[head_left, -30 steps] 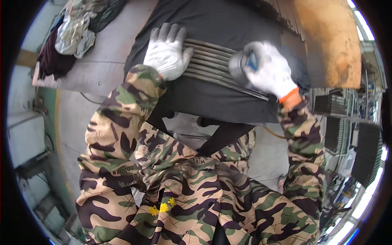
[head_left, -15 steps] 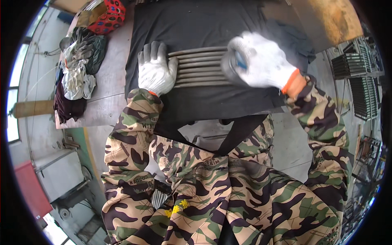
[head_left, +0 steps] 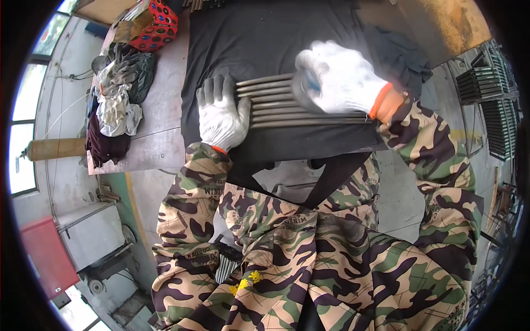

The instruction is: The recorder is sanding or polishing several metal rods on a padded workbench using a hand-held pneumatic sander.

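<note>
The work surface is a table [head_left: 160,118] covered over its middle by a black cloth [head_left: 265,41] that reaches the near edge. A row of slender metal rods [head_left: 271,103] lies on the cloth, toward the near edge and about midway between the left and right edges of the table. The rods run side by side, roughly parallel to the near edge, with narrow gaps between them. The left hand [head_left: 222,113], in a white knitted glove with grey fingertips, is laid flat on the cloth at the left ends of the rods. Its fingers are extended toward the far edge, with no grip formed, and the thumb side meets the lower rods; whether any rod passes beneath the palm cannot be told. The right hand [head_left: 343,76], in a matching glove with an orange cuff, is wrapped around a grey pad [head_left: 300,91] with a blue part facing the palm. The pad is motion-blurred and covers the right-hand portion of the upper rods; its exact type cannot be determined. A dark crumpled cloth [head_left: 400,55] lies beyond the right hand, toward the right edge. Along the left edge lies a heap of garments and gloves [head_left: 114,113], with a red patterned box [head_left: 157,25] nearer the far left corner. A stained board [head_left: 458,27] occupies the far right corner.
</note>
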`<state>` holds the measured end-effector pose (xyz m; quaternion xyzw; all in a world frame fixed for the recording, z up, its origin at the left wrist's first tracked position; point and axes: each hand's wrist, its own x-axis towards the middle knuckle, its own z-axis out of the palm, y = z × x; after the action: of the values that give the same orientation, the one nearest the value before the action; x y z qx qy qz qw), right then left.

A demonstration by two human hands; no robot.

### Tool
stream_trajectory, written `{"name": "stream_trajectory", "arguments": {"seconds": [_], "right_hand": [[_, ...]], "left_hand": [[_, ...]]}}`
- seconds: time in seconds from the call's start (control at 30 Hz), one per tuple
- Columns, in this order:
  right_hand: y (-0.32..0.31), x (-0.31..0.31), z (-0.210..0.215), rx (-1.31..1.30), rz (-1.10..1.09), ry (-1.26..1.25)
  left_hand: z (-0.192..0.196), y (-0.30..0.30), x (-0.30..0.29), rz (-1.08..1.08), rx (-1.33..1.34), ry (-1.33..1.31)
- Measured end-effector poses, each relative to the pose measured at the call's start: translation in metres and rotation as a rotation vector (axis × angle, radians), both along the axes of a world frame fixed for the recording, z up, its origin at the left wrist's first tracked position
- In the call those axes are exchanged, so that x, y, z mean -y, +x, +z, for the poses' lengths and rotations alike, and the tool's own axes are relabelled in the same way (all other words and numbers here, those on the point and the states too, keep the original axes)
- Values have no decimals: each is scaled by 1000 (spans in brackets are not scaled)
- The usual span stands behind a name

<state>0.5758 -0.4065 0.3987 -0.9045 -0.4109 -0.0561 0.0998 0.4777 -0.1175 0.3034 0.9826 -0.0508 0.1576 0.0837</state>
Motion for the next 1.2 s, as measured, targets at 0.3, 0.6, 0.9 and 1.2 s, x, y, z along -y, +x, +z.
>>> {"name": "stream_trajectory", "arguments": {"seconds": [0.3, 0.6, 0.9, 1.2], "right_hand": [[5, -22, 0, 31, 25, 38], [14, -64, 8, -16, -34, -48], [15, -58, 8, -22, -32, -68], [21, -9, 8, 24, -18, -33]], "left_hand": [[5, 16, 4, -39, 19, -29], [-5, 7, 7, -51, 202, -3], [6, 1, 14, -53, 130, -70], [2, 20, 21, 50, 13, -27]]}}
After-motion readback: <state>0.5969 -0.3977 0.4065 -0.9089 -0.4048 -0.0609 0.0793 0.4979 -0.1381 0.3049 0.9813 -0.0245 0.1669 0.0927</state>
